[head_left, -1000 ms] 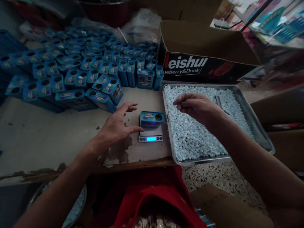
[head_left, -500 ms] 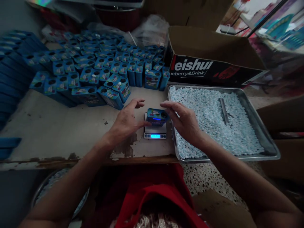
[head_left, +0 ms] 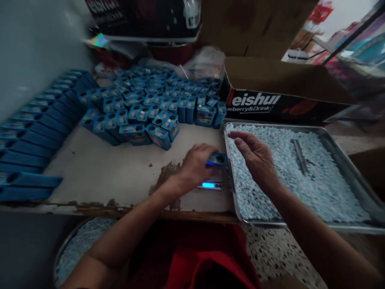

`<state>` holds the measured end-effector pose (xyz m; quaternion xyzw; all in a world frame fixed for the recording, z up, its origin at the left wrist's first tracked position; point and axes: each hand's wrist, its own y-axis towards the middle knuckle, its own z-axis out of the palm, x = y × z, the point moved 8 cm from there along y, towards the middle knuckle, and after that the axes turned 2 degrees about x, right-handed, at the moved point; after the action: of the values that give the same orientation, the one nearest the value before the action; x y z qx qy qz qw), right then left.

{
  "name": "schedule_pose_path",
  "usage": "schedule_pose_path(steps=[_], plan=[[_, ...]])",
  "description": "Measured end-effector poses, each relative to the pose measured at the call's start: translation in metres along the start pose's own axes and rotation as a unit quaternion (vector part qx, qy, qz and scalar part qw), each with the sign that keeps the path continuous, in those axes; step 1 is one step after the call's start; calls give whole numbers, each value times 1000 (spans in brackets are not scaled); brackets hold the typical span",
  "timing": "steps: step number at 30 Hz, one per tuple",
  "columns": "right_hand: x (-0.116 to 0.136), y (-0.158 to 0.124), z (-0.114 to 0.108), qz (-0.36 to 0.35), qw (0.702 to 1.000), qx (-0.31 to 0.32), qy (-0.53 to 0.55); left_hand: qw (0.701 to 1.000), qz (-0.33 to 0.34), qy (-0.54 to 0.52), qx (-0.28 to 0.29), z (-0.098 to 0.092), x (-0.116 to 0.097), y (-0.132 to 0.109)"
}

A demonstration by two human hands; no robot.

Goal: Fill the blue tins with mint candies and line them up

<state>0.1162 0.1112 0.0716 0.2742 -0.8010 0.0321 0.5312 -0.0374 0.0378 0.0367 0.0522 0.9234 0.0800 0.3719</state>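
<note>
A small blue candy box with a round dark hole in its top stands on a small digital scale with a lit blue display. My left hand, a little blurred, is closed round the box's left end and hides part of it. My right hand hovers over the left side of a metal tray, thumb and fingers apart, holding nothing. Pale blue and white candies fill that tray, and a flat metal bar lies on them.
Many blue boxes stand at the back of the worn table, with a long row along the left. Behind the tray is an open carton. A round container of candies sits below the table edge.
My left hand has moved right and closed on the box on the scale. My right hand has drawn away from the box, over the tray. The head view has shifted up and left.
</note>
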Motion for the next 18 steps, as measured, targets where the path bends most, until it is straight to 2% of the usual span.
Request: schedule_pose_path(steps=[2, 4, 6, 7, 9, 10, 11, 13, 16, 18], plan=[[3, 18, 9, -3, 999, 16, 38, 996, 59, 40, 45, 4, -15, -3], [13, 40, 32, -33, 996, 66, 47, 992, 69, 84, 59, -5, -17, -16], [29, 61, 66, -88, 989, 121, -2, 992, 40, 110, 46, -32, -3, -39], [38, 70, 85, -123, 981, 147, -42, 993, 17, 114, 30, -51, 10, -54], [58, 82, 129, -202, 951, 195, -130, 991, -42, 121, -26, -105, 44, -88], [67, 86, 151, -244, 928, 218, -175, 987, -72, 130, -68, -137, 63, -106], [76, 89, 172, -285, 900, 243, -222, 976, -109, 146, -117, -173, 84, -124], [87, 93, 208, -338, 834, 299, -319, 956, -168, 165, -176, -241, 124, -156], [86, 103, 240, -335, 743, 393, -426, 931, -247, 149, -225, -328, 179, -194], [80, 111, 247, -330, 697, 429, -470, 926, -281, 146, -205, -365, 208, -210]])
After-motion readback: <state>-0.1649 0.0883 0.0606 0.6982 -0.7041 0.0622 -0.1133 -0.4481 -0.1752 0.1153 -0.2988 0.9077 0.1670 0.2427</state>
